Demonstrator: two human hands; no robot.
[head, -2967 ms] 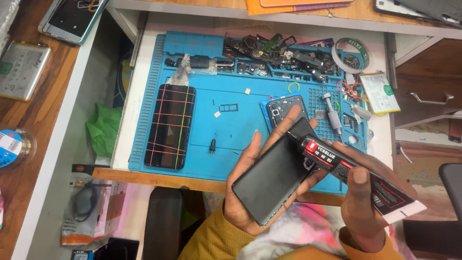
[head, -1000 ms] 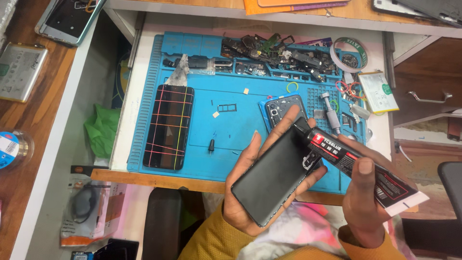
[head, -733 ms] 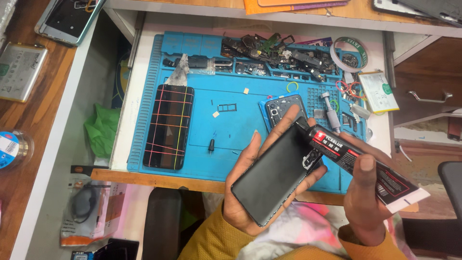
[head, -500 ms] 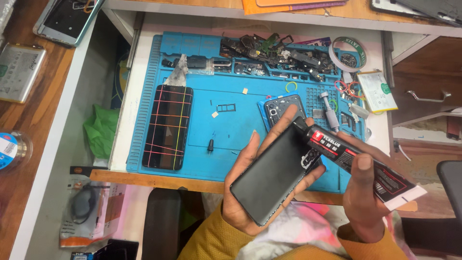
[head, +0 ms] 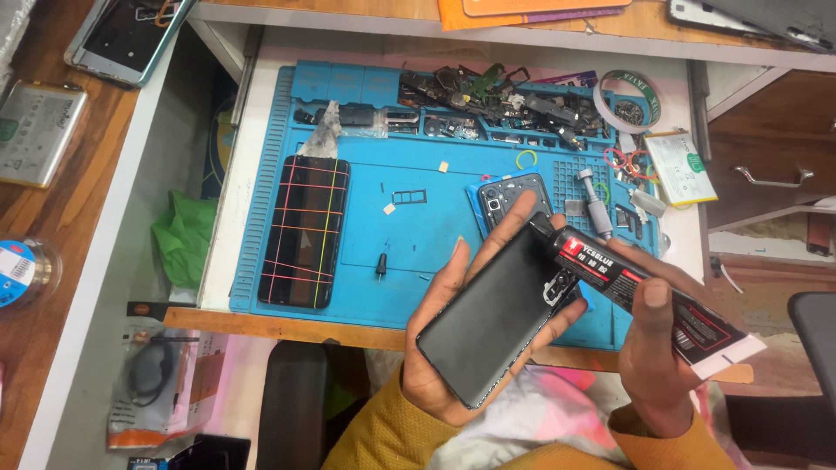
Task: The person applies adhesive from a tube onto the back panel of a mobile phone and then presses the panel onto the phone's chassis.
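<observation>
My left hand (head: 440,339) grips a dark phone body (head: 492,318), tilted, over the front edge of the blue work mat (head: 418,235). My right hand (head: 653,357) squeezes a black glue tube (head: 644,292) with red and white label; its nozzle touches the phone's upper corner. On the mat lies a phone screen (head: 305,231) bound with coloured rubber bands. A second phone back with camera cutouts (head: 505,196) rests just behind the held phone.
Loose phone parts and screws (head: 496,96) fill the mat's rear trays, beside a tape roll (head: 629,91) and a small battery (head: 679,167). A green cloth (head: 185,239) lies left of the drawer. Another phone (head: 131,30) and battery (head: 37,132) sit on the wooden desk.
The phone and glue tube have stayed almost in place; the nozzle has shifted slightly along the phone's upper edge. Nothing on the mat has moved.
</observation>
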